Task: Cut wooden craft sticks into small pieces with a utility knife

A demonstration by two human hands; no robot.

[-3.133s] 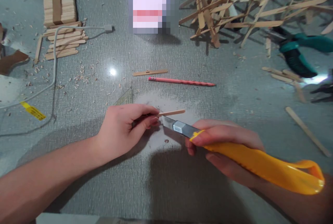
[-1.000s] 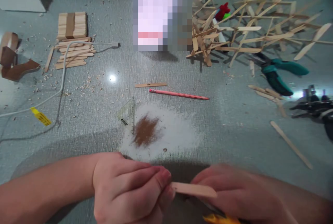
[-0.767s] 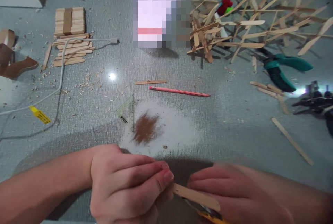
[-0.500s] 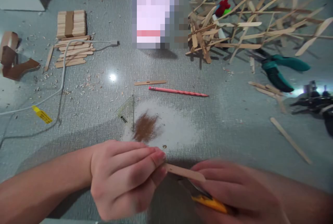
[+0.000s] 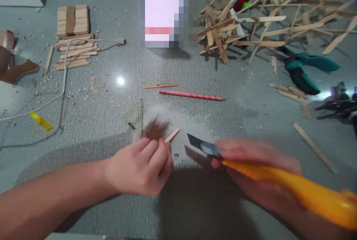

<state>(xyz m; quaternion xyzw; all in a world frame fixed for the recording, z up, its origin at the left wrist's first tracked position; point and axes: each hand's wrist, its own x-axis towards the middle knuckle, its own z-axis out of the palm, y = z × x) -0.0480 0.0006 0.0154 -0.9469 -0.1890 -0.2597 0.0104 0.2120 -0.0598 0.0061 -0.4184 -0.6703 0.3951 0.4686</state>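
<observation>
My left hand [image 5: 142, 165] is closed around a wooden craft stick [image 5: 173, 135], whose rounded tip pokes out beyond the fingers. Most of that stick is hidden in the fist. In my right hand [image 5: 259, 162] is a yellow utility knife [image 5: 279, 176], its dark blade pointing left toward the stick, a short gap apart from it. Beneath both hands the table bears a white patch [image 5: 189, 121] with a brown powdery smear [image 5: 156, 130] and a small round metal piece [image 5: 176, 155]. A clear set square [image 5: 134, 115] lies at the patch's left edge.
Beyond lie a pink pencil [image 5: 192, 95] and a single slotted craft stick [image 5: 160, 85]. Back left, a banded stick bundle [image 5: 80, 20] sits near a white cable [image 5: 66, 65]. At right are a stick lattice [image 5: 267, 28], green-handled pliers [image 5: 302, 72] and a loose stick [image 5: 315, 147].
Both hands have moved up and away from my body. The knife has come apart from the stick and its blade now shows. My left fist has turned, tilting the stick's tip upward.
</observation>
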